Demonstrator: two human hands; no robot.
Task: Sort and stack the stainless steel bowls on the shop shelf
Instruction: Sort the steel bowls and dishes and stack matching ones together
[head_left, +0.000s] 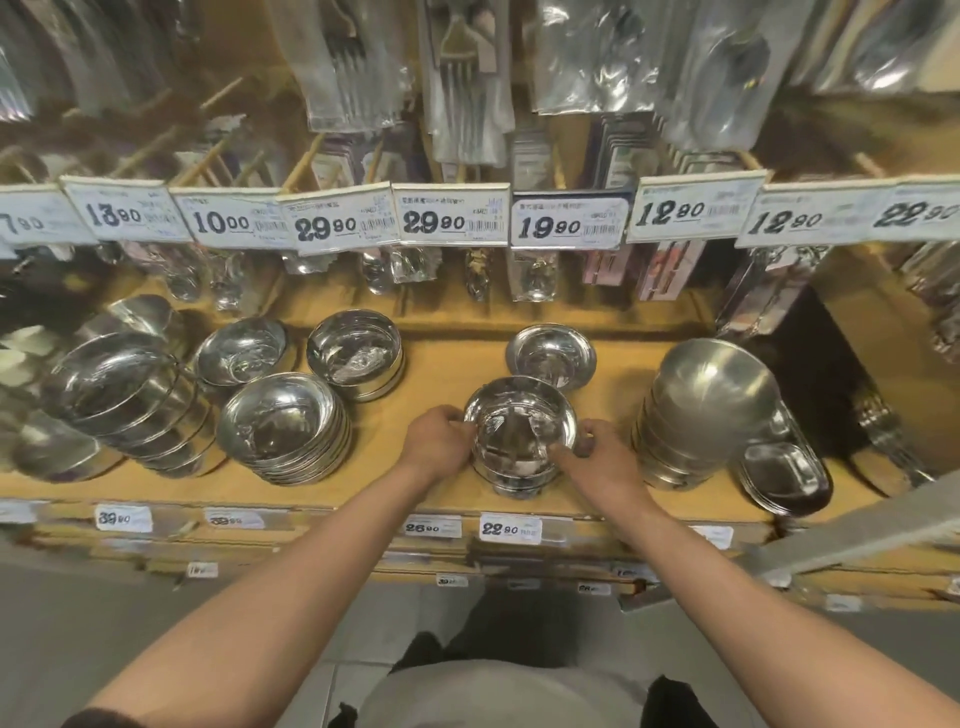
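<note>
left hand (435, 439): mine, fingers curled onto the left rim of the top bowl (521, 422), gripping it
right hand (597, 457): same deal on the right rim, thumb hooked just over the edge, so both hands have this one bowl
bowl I'm holding: sits on top of a short stack (517, 475) near the front edge of the shelf (447, 364), roughly the middle. can't count how many are under it, they blur together
single small bowl (551, 354): 1, just behind my stack, not touching it as far as I can see
right side: 1 tall stack of duller deep bowls (701, 415), well apart from my hands, plus 1 low pile of small oblong trays (784, 473) tucked against its front right
left of me: 1 stack of shiny bowls (283, 426), 1 straight-walled round tin (356, 353) behind it, 1 more bowl (240, 351) beside that
far left: 1 leaning stack of wide bowls (124, 400), more stuff behind it too blurry to count
price tags overhead (449, 221): 9 that I can see, from 7.90 on the left to 22.90 on the right, two reading 29.90
shelf-edge tags: 39.90, 26.90, 22.90 (510, 529) are the readable ones
hanging above: bagged cutlery (467, 78), too smeared to count
</note>
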